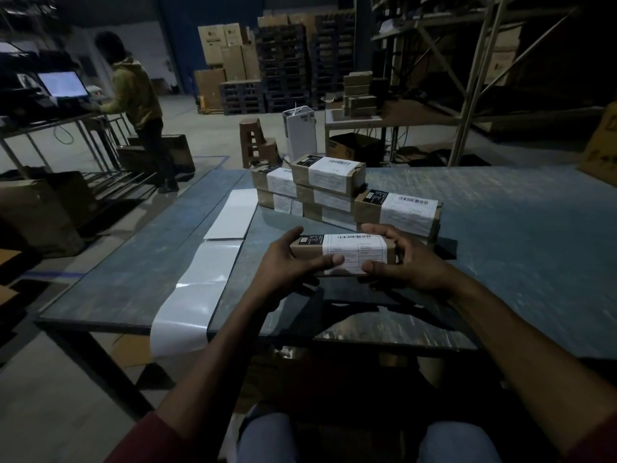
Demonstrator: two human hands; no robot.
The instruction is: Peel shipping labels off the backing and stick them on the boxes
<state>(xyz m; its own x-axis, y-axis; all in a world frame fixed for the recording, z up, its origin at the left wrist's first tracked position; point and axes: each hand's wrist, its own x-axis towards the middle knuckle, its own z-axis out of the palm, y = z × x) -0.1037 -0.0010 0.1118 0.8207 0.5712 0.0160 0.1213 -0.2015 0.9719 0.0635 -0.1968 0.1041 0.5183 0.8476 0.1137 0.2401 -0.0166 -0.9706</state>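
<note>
A dimly lit warehouse packing area: cardboard cartons (220, 55) and dark pallets (283, 65) stand stacked against the far wall, tall metal racking (474, 78) rises at right, and labelled boxes (329, 175) sit piled on a grey worktop (517, 228), while a worker (133, 95) stands at a lit monitor (62, 84).

Held box (309, 248): matt brown cardboard, wrapped in a matt white paper label (355, 252). Backing strip (193, 295): glossy, smooth, catching light. Table top (517, 228): worn, scuffed, dull sheen.
</note>
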